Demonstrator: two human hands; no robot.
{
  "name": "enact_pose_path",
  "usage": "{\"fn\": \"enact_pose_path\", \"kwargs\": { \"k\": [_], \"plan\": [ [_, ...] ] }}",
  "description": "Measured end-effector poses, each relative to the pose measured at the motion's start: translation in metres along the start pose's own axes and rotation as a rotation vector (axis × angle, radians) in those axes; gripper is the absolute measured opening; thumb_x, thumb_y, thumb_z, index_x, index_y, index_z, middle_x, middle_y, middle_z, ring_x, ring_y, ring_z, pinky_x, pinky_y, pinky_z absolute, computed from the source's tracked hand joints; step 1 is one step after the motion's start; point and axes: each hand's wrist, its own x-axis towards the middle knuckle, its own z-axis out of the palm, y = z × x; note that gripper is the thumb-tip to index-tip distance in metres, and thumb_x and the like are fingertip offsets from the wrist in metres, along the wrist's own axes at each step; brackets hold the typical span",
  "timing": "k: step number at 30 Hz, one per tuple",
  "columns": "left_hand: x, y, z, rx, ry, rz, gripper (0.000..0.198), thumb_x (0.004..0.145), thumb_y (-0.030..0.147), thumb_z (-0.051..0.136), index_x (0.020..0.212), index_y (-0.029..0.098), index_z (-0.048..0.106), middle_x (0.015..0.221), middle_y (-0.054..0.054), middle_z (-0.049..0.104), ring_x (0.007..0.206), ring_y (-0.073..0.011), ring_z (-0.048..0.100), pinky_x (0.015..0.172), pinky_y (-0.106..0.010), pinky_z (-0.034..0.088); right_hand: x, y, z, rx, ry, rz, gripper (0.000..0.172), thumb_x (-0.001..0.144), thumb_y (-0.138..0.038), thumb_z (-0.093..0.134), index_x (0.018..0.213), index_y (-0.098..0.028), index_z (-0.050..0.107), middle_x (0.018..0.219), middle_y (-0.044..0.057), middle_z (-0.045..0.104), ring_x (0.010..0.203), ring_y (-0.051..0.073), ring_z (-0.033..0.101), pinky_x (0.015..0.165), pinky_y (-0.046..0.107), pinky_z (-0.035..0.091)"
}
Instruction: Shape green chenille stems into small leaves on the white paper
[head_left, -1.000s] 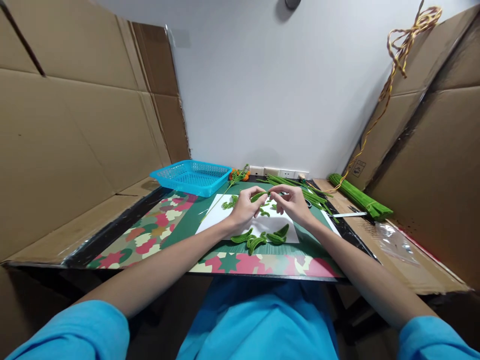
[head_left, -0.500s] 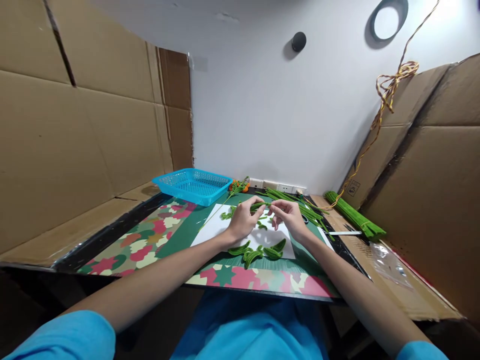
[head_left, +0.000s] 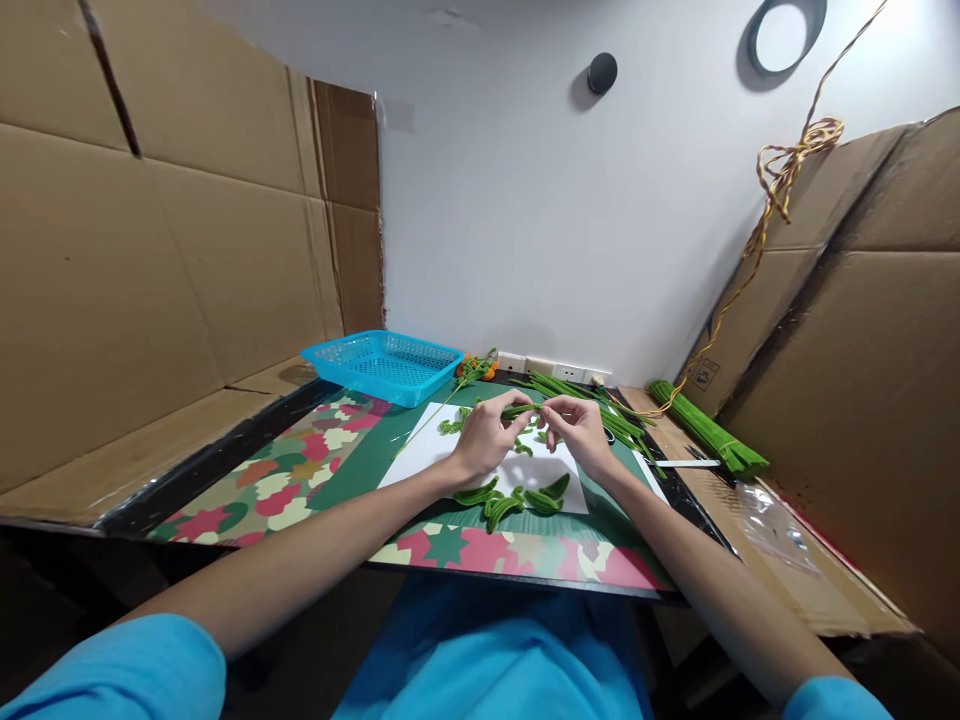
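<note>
Above the white paper [head_left: 420,462], my left hand [head_left: 484,435] pinches a green pipe cleaner piece [head_left: 517,409] between thumb and fingers. My right hand [head_left: 579,430] is closed on the other end of that piece, its fingertips almost meeting those of the left. Exactly how the piece is bent is partly hidden by the fingers. Several leaf shapes made of green pipe cleaner [head_left: 504,510] lie on the paper's near edge, below my hands. Smaller curled green pieces [head_left: 450,426] rest to the left, and one small curled piece [head_left: 523,447] sits between the hands.
A blue plastic basket [head_left: 439,392] stands at the back left, beside an orange flower with a green stem [head_left: 480,368]. Loose green pipe cleaners [head_left: 622,428] lie behind my right hand. Farther right are a thick green bundle [head_left: 705,428], a white strip [head_left: 684,464] and a clear plastic bag [head_left: 776,525].
The view has shifted slightly. Both hands stay together on the green pipe cleaner piece, with only slight finger movement.
</note>
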Motion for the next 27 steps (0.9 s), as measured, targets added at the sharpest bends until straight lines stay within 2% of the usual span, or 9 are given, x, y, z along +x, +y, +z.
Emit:
{"fn": "enact_pose_path", "kwargs": {
  "k": [5,9,13,20,27],
  "plan": [
    [0.005,0.002,-0.003,-0.228,-0.124,-0.065,0.039,0.084,0.052,0.069,0.096,0.016,0.064,0.086,-0.002,0.066,0.044,-0.0044,0.053,0.044,-0.018,0.041,0.001,-0.004,0.0,-0.034,-0.013,-0.05,0.038,0.083,-0.053,0.076,0.084,-0.015,0.07,0.069,0.003,0.068,0.044,0.011,0.056,0.044,0.025,0.048],
    [0.009,0.002,-0.007,-0.338,-0.223,-0.154,0.039,0.081,0.05,0.074,0.093,0.014,0.063,0.074,0.001,0.062,0.042,-0.0054,0.053,0.039,-0.018,0.036,0.004,-0.006,-0.006,-0.038,-0.026,-0.07,0.039,0.084,-0.054,0.074,0.084,-0.015,0.07,0.069,0.004,0.068,0.045,0.011,0.056,0.043,0.025,0.049],
    [0.009,0.001,-0.008,-0.372,-0.268,-0.225,0.038,0.079,0.047,0.077,0.09,0.012,0.067,0.066,0.001,0.059,0.04,-0.0051,0.049,0.037,-0.017,0.032,0.006,-0.006,-0.015,-0.044,-0.052,-0.077,0.037,0.086,-0.052,0.074,0.086,-0.015,0.07,0.07,0.003,0.067,0.045,0.01,0.055,0.042,0.024,0.045],
    [0.01,0.002,-0.006,-0.36,-0.278,-0.243,0.039,0.079,0.049,0.075,0.086,0.012,0.064,0.068,0.0,0.061,0.041,-0.006,0.053,0.035,-0.017,0.03,0.006,-0.008,-0.019,-0.068,-0.071,-0.038,0.041,0.084,-0.055,0.075,0.086,-0.014,0.069,0.066,0.002,0.064,0.045,0.011,0.056,0.042,0.023,0.046],
    [0.011,-0.005,-0.005,-0.435,-0.43,-0.389,0.033,0.087,0.047,0.063,0.095,0.016,0.057,0.069,0.002,0.055,0.043,-0.0057,0.05,0.037,-0.017,0.031,0.004,-0.007,-0.018,-0.099,-0.087,-0.027,0.044,0.085,-0.058,0.073,0.086,-0.014,0.069,0.066,0.002,0.063,0.045,0.011,0.056,0.042,0.023,0.046]
  ]
}}
